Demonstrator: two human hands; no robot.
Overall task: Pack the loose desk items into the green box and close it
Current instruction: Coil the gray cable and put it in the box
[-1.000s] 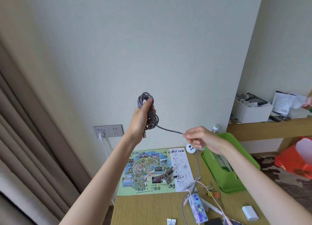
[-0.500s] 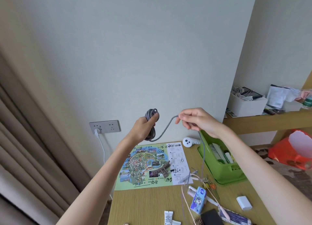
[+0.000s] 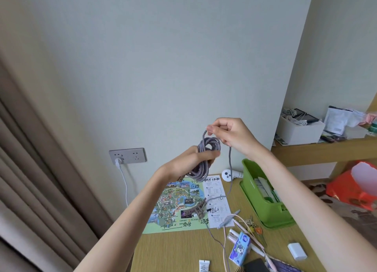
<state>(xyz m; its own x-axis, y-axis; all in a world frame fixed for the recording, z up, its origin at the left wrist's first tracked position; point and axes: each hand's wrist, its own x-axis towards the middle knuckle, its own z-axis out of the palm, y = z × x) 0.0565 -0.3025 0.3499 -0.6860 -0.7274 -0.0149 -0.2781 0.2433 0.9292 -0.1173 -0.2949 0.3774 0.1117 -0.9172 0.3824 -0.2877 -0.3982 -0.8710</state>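
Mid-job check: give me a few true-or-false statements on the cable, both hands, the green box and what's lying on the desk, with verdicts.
1. The left hand holds the coiled grey cable. True.
2. The right hand holds nothing. False: it pinches a strand of the grey cable above the coil.
3. The green box is closed. False: it stands open, with items inside.
4. The tissue pack lies on the desk, outside the green box. True.
5. The wall socket has nothing plugged in. False: a white plug sits in it.
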